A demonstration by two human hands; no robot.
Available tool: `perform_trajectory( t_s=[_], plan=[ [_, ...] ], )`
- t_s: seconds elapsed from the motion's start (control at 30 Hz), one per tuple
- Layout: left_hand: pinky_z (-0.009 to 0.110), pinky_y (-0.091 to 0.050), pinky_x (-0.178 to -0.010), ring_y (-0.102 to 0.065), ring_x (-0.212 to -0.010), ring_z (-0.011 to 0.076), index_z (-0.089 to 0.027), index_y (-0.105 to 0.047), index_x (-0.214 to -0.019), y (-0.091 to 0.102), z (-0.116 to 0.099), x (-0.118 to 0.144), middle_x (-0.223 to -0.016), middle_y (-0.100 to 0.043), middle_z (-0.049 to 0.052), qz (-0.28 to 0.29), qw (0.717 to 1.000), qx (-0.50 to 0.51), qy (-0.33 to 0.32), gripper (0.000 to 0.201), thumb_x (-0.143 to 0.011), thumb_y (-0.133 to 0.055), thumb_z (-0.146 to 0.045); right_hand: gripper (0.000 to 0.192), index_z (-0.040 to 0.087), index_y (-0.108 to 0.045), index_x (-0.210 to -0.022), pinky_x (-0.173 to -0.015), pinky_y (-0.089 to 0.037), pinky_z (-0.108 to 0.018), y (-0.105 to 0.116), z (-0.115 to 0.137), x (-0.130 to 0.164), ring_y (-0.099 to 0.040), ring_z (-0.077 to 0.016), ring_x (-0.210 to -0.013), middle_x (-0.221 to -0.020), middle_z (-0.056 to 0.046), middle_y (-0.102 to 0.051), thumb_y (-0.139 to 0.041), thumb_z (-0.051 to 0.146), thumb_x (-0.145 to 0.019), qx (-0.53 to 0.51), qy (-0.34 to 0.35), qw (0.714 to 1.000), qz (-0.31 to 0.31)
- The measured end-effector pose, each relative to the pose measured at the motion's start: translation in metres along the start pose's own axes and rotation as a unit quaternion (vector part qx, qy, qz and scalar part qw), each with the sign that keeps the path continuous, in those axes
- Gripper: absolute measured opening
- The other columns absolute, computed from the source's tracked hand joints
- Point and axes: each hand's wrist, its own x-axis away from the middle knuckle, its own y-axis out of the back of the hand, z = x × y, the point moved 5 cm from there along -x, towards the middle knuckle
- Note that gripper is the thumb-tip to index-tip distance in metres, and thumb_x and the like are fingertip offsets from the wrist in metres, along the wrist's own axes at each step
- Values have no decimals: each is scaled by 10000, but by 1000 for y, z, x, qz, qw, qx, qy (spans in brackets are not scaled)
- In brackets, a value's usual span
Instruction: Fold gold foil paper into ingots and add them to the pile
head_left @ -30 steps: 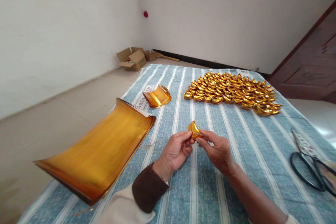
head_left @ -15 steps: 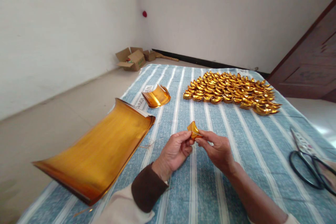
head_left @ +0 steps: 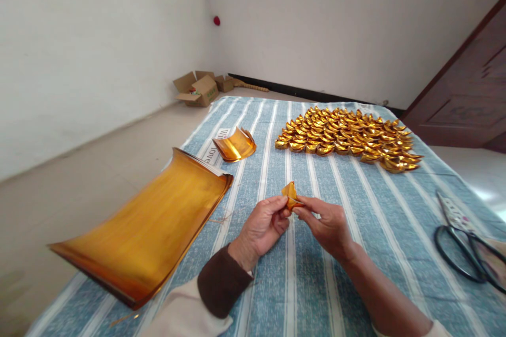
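A: Listed, largest first: striped cloth (head_left: 356, 231); foil stack (head_left: 158, 221), curled, left of hands; ingot heap (head_left: 348, 139) at far end; scissors (head_left: 462, 242) at right edge; curled foil (head_left: 234, 145) beyond stack

B: And smallest?

A: Folded foil (head_left: 291, 195), above cloth, pinched between left hand (head_left: 263, 226) and right hand (head_left: 328, 226); both closed on it by fingertips, equally near, peak pointing up and away

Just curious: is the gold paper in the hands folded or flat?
Folded: the gold paper is a small peaked shape, pinched between the left hand and right hand.
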Motion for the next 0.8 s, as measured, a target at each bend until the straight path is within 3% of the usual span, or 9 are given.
perform_trajectory(
  t_s=[0.2,0.5,0.8],
  plan=[
    [101,-413,-420,-540,-484,29,-73,-673,-746,1,0,0,-650,-618,22,-4,1000,1,0,68,-810,-653,-81,190,207,-743,-953,-554,-573,-250,-2,-2,1,-682,-143,-540,-700,-7,-748,-594,302,-884,-37,-35,999,4],
    [97,-397,-411,-539,-496,33,-82,-674,-758,0,-2,0,-630,-607,9,-2,1000,-9,-15,45,-790,-693,-109,170,225,-746,-925,-628,-598,-276,0,-1,0,-717,-163,-614,-814,-29,-769,-636,330,-849,-30,-51,998,-36],
    [102,-402,-417,-517,-473,33,-63,-682,-733,-1,-1,0,-577,-579,9,-2,1000,-15,-8,80,-805,-656,-85,147,224,-749,-865,-547,-563,-253,-1,-3,1,-696,-155,-548,-700,-4,-750,-639,320,-853,-30,-53,998,-20]
  ],
)
